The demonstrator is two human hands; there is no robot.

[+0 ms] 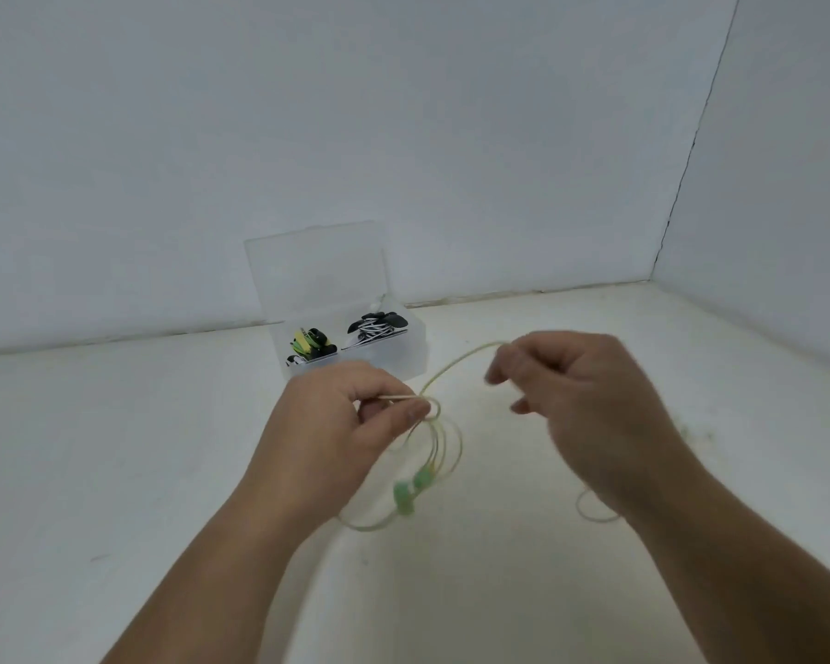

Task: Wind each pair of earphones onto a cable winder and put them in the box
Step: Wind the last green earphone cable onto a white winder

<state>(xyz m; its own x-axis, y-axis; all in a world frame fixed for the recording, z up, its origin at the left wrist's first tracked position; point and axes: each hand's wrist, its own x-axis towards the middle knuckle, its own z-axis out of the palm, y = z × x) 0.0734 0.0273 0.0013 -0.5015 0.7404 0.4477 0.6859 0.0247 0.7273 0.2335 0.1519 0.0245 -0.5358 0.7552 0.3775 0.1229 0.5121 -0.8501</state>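
Currently the left hand (341,424) pinches the earphone cable (466,355) between thumb and forefinger, with the other fingers curled under. Judged purpose: it anchors the gathered loops so they do not slip. The right hand (590,390) is raised just beside it, fingers curled, its fingertips (499,371) pinching the same cable. It is blurred, so the exact grip is uncertain. A short arc of cable spans the two hands, which likely serves to feed the next turn under light tension. Below the left pinch hang several loops, about three, though blur prevents a firm count. The green earbuds (406,498) dangle at the bottom of them, just above the table (164,448). The slack trails across the table under both wrists, and one small curl shows by the right forearm. I cannot tell whether a cable winder is in either hand; none is visible. Beyond the hands stands the clear box (403,357) with its lid (317,270) propped open against the wall, presumably to receive finished bundles. Count: two hands, one loose pair of earphones, two earbuds, one box. There are also two wound pairs inside it, side by side: a green-yellow bundle (310,347) and a black-white bundle (377,325). Judgement: this third pair is mid-winding and not yet boxed.
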